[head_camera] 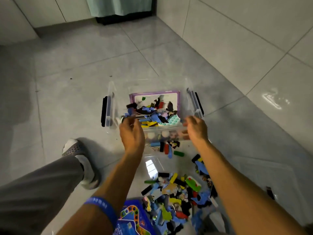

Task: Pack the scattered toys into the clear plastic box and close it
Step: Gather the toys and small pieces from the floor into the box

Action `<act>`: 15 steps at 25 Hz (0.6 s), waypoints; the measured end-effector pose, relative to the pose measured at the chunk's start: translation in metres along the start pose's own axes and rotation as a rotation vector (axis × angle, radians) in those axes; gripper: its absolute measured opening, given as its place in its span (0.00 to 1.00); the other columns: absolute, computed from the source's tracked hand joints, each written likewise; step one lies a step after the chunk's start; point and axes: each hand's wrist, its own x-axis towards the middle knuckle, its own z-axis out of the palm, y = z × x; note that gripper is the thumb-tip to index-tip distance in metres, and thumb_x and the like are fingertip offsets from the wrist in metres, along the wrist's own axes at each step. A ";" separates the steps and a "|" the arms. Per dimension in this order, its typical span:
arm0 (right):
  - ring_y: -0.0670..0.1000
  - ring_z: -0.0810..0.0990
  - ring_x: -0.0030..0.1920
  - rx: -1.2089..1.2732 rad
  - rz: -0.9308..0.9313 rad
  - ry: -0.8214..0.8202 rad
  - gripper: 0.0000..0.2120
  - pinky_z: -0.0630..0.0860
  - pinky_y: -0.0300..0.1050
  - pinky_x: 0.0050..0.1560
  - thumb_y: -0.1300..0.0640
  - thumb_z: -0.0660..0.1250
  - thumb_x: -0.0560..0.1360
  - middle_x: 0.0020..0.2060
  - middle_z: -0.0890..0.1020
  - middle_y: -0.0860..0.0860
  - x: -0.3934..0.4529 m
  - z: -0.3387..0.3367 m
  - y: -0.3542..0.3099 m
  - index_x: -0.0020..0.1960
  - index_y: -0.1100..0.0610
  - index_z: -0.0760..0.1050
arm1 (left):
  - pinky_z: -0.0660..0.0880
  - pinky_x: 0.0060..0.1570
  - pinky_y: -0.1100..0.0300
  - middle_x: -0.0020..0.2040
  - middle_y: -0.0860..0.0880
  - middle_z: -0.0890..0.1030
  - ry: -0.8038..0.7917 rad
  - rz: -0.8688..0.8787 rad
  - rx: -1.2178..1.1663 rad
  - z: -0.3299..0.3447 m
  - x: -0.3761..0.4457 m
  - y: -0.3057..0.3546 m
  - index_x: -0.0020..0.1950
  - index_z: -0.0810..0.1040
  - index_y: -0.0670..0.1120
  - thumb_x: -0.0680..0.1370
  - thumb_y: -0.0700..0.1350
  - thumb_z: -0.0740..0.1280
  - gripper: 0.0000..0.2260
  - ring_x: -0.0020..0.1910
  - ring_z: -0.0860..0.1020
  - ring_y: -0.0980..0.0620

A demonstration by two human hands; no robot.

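Note:
The clear plastic box (162,128) stands open on the tiled floor, partly filled with colourful toy pieces (152,112) and a purple-edged card (169,96). Black latches (105,112) hang out at both of its ends. My left hand (131,133) hovers over the box's near left corner with its fingers loosely curled and nothing plainly in them. My right hand (196,128) hovers over the near right corner, fingers relaxed and blurred. A big pile of scattered toy pieces (177,192) lies on the floor in front of the box, between my forearms.
A blue game board (133,217) lies at the pile's near left edge. What looks like the clear lid (150,165) lies flat under the pile. My foot in a grey slipper (74,148) rests left of the box. A tiled wall (254,31) runs along the right.

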 end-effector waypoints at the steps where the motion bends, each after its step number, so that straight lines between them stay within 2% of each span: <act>1: 0.55 0.80 0.36 0.042 0.080 0.101 0.12 0.82 0.54 0.39 0.53 0.58 0.79 0.44 0.82 0.59 -0.003 -0.007 0.033 0.42 0.54 0.76 | 0.75 0.49 0.59 0.55 0.48 0.77 -0.022 0.024 0.030 0.000 -0.015 -0.023 0.59 0.75 0.46 0.79 0.45 0.62 0.09 0.53 0.76 0.51; 2: 0.58 0.80 0.36 0.024 0.167 0.181 0.12 0.81 0.56 0.39 0.53 0.58 0.78 0.41 0.82 0.59 -0.008 -0.015 0.063 0.40 0.55 0.77 | 0.74 0.47 0.61 0.54 0.48 0.76 -0.076 0.036 0.077 0.002 -0.028 -0.043 0.56 0.74 0.47 0.79 0.44 0.62 0.07 0.52 0.76 0.52; 4: 0.60 0.79 0.39 -0.086 0.329 0.232 0.14 0.77 0.51 0.41 0.53 0.59 0.78 0.40 0.82 0.59 -0.013 -0.027 0.117 0.44 0.59 0.80 | 0.73 0.47 0.61 0.55 0.47 0.76 -0.197 0.050 0.256 0.005 -0.044 -0.081 0.56 0.74 0.48 0.79 0.43 0.63 0.07 0.53 0.76 0.50; 6: 0.60 0.80 0.42 -0.191 0.403 0.107 0.13 0.78 0.52 0.44 0.53 0.60 0.76 0.44 0.83 0.58 -0.011 -0.029 0.148 0.49 0.58 0.80 | 0.71 0.54 0.59 0.61 0.46 0.73 -0.287 0.008 0.509 0.011 -0.044 -0.112 0.62 0.73 0.47 0.78 0.44 0.64 0.13 0.59 0.73 0.47; 8: 0.58 0.80 0.49 -0.302 0.336 -0.050 0.11 0.77 0.50 0.47 0.54 0.63 0.74 0.51 0.82 0.55 -0.004 -0.022 0.151 0.54 0.54 0.78 | 0.69 0.58 0.55 0.66 0.44 0.69 -0.383 -0.041 0.755 0.020 -0.033 -0.134 0.68 0.68 0.47 0.78 0.48 0.64 0.19 0.63 0.70 0.44; 11: 0.56 0.76 0.58 -0.396 0.210 -0.161 0.20 0.73 0.46 0.49 0.56 0.65 0.73 0.62 0.75 0.53 0.024 0.003 0.152 0.65 0.51 0.71 | 0.69 0.60 0.48 0.71 0.45 0.63 -0.475 -0.032 1.089 0.043 -0.014 -0.150 0.74 0.59 0.51 0.76 0.54 0.64 0.28 0.67 0.64 0.42; 15: 0.58 0.72 0.62 -0.634 0.027 -0.217 0.25 0.73 0.50 0.57 0.57 0.66 0.74 0.67 0.69 0.55 0.056 0.043 0.168 0.69 0.52 0.66 | 0.68 0.63 0.40 0.77 0.46 0.50 -0.595 0.038 1.205 0.080 0.029 -0.175 0.76 0.50 0.56 0.73 0.60 0.67 0.38 0.72 0.56 0.38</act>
